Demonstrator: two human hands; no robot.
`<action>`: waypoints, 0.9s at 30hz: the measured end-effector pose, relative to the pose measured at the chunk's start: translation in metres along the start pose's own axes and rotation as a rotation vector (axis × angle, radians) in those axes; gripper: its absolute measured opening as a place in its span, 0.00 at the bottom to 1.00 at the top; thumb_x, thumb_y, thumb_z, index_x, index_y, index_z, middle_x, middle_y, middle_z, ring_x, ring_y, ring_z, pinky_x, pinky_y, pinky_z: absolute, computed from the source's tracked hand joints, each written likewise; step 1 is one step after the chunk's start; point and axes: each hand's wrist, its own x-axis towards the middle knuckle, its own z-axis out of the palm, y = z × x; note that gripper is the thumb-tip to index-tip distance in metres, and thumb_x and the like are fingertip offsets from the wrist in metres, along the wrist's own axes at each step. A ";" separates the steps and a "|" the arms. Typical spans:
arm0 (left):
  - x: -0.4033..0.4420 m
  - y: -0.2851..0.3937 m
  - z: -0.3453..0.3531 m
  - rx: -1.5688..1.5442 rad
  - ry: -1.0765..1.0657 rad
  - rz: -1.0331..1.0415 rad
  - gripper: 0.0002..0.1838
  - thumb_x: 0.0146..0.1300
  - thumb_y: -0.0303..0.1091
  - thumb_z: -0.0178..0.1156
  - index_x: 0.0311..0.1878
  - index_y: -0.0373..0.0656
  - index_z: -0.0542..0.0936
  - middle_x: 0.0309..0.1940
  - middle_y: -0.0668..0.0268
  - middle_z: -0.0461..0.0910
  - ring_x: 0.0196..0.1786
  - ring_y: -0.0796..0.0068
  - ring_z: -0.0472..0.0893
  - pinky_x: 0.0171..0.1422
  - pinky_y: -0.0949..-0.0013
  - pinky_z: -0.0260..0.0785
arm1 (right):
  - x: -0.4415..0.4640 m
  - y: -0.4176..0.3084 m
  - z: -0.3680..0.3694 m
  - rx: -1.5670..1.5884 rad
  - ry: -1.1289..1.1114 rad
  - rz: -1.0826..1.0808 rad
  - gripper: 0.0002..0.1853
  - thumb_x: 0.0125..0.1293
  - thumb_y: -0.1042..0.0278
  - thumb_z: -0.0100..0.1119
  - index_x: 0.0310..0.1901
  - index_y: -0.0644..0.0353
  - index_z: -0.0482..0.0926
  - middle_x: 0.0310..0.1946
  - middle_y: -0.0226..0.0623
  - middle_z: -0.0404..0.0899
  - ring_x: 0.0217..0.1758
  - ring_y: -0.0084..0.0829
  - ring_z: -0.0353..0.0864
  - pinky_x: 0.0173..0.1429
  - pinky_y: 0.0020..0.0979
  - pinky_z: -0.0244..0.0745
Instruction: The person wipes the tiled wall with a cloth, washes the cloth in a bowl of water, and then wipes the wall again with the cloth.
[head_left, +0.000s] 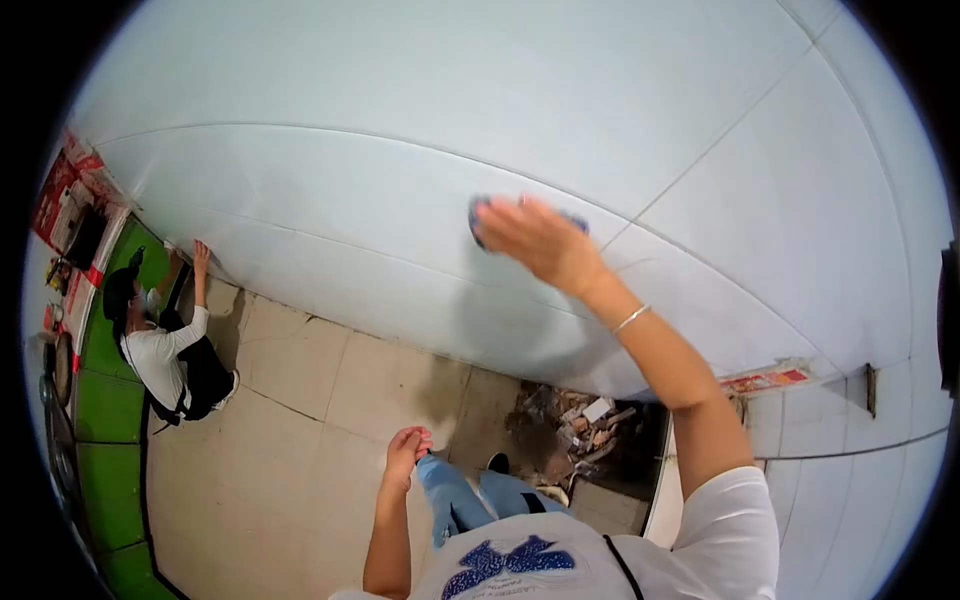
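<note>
My right hand (535, 240) is pressed flat over a dark blue cloth (478, 222) against the pale wall panel (350, 185), just below a horizontal seam. Motion blurs the fingers, and most of the cloth is hidden beneath them, so its exact shape cannot be told. A thin bracelet circles that wrist. Down by my left thigh hangs my left hand (408, 450), its fingers loosely curled in and nothing visible in them.
A co-worker (165, 345) crouches at the left, one hand on the wall's lower part. Broken debris (590, 425) lies by the wall's foot near my feet. Green panels (108, 410) line the left side. A bracket (870, 390) sticks out at right.
</note>
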 end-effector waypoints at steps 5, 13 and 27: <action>-0.007 -0.006 -0.003 -0.063 -0.002 0.025 0.11 0.70 0.34 0.50 0.50 0.40 0.76 0.44 0.63 0.81 0.41 0.75 0.81 0.45 0.76 0.72 | -0.049 -0.009 0.007 0.056 -0.109 -0.171 0.23 0.64 0.61 0.49 0.62 0.39 0.69 0.69 0.21 0.61 0.73 0.24 0.54 0.80 0.35 0.37; -0.013 0.000 -0.023 0.065 0.043 -0.005 0.12 0.70 0.37 0.49 0.49 0.41 0.76 0.43 0.64 0.81 0.43 0.72 0.81 0.45 0.72 0.73 | -0.031 0.141 -0.093 -0.075 0.292 0.291 0.26 0.59 0.72 0.54 0.60 0.41 0.73 0.62 0.26 0.71 0.64 0.31 0.71 0.70 0.42 0.58; -0.018 0.066 0.021 0.079 -0.012 0.095 0.11 0.71 0.36 0.49 0.48 0.42 0.76 0.45 0.64 0.81 0.42 0.74 0.81 0.45 0.74 0.73 | -0.277 0.244 -0.137 -0.305 0.987 1.474 0.29 0.62 0.71 0.48 0.66 0.68 0.61 0.66 0.56 0.61 0.70 0.52 0.58 0.73 0.45 0.52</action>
